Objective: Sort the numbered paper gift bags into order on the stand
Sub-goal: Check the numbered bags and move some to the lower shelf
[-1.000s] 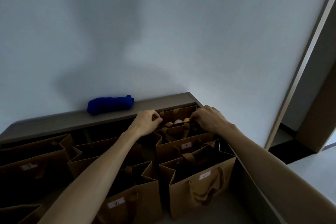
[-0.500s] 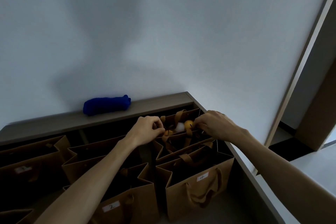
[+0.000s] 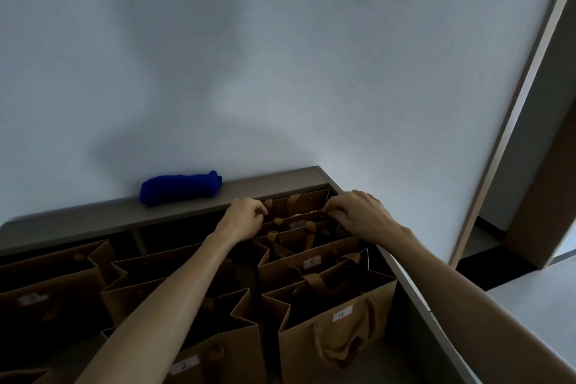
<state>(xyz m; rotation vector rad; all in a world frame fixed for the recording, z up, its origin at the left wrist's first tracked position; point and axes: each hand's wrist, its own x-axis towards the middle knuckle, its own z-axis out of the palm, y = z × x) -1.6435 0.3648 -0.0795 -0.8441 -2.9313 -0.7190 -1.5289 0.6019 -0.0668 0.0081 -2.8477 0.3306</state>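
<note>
Several brown paper gift bags with white number labels stand in the dark stand [image 3: 402, 271]. In the right column, bag 4 [image 3: 339, 340] is nearest, bag 5 [image 3: 308, 262] behind it, and a rearmost bag [image 3: 296, 206] at the back, its label too dim to read. My left hand [image 3: 244, 221] pinches the rearmost bag's left rim. My right hand [image 3: 358, 215] pinches its right rim. Bag 2 [image 3: 215, 358] stands at the near left, and more bags sit further left.
A rolled blue cloth [image 3: 180, 188] lies on the stand's back ledge [image 3: 93, 215] against the pale wall. A door frame [image 3: 514, 103] rises at the right, with floor beyond the stand's right wall.
Both hands stayed on the rearmost bag's rim and drew it up and shut; the yellow and white things seen inside it earlier are mostly hidden now.
</note>
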